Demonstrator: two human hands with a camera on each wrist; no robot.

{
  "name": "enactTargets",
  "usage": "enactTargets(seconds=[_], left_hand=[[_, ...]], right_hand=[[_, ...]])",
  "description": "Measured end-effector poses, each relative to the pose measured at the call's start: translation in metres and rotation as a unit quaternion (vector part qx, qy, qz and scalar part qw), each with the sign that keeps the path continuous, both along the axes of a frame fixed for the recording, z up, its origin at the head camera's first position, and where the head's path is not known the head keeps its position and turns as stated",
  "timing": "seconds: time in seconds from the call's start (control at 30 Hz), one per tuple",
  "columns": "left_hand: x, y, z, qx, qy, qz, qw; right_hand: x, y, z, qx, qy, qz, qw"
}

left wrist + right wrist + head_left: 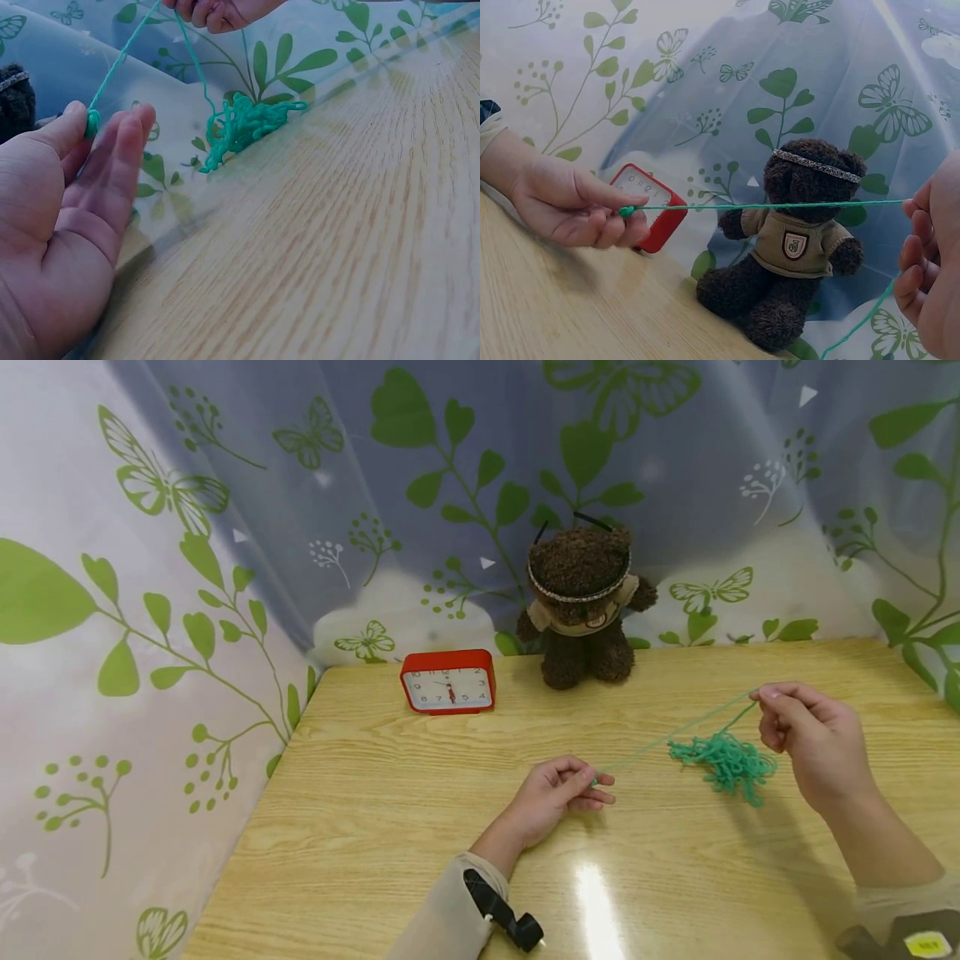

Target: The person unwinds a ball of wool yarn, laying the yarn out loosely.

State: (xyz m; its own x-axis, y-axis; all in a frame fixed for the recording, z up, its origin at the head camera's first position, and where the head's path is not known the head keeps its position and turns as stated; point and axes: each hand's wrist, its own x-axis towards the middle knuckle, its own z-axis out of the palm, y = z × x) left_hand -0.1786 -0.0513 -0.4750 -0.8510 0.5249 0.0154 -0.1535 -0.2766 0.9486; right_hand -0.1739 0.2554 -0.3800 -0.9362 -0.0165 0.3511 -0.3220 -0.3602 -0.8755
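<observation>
Between thumb and fingers my left hand (551, 797) pinches a small wound bundle of green yarn (92, 124), low over the table. Raised at the right, my right hand (817, 743) pinches the same yarn near the fingertips. A taut strand (780, 205) runs straight between the two hands. From the right hand the yarn drops to a loose, tangled pile of green yarn (726, 764) on the tabletop, just left of and below that hand. In the left wrist view the right hand (225, 11) is cut off by the top edge.
A red alarm clock (448, 683) stands at the back of the wooden table (360, 827). To its right a brown teddy bear (581, 602) with a headband sits against the leaf-patterned curtain (450, 527). A black wrist camera (502, 910) is strapped on the left sleeve.
</observation>
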Motion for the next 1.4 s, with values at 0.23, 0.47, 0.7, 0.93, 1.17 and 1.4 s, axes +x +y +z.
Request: enactTargets(seconds=[0.23, 0.47, 0.7, 0.93, 1.17, 1.4], left_hand=[[-0.001, 0.001, -0.002, 0.031, -0.003, 0.053, 0.9981], [-0.003, 0.000, -0.001, 0.021, -0.005, 0.092, 0.9955], [-0.003, 0.000, 0.000, 0.016, 0.006, 0.086, 0.9961], [0.000, 0.001, 0.001, -0.001, 0.008, 0.071, 0.9975], [0.000, 0.001, 0.003, -0.016, 0.006, 0.063, 0.9978], [-0.001, 0.001, 0.001, -0.018, 0.016, 0.062, 0.9978]], right_hand=[[0.000, 0.004, 0.001, 0.005, -0.031, -0.028, 0.9991], [-0.005, 0.018, -0.003, 0.254, -0.162, -0.082, 0.9499], [-0.009, 0.018, -0.013, 0.506, -0.203, -0.003, 0.8385], [0.002, -0.029, -0.022, 0.443, -0.146, 0.090, 0.8800], [0.016, -0.070, -0.039, 0.394, -0.115, 0.184, 0.8933], [0.019, -0.075, -0.044, 0.388, -0.099, 0.162, 0.9020]])
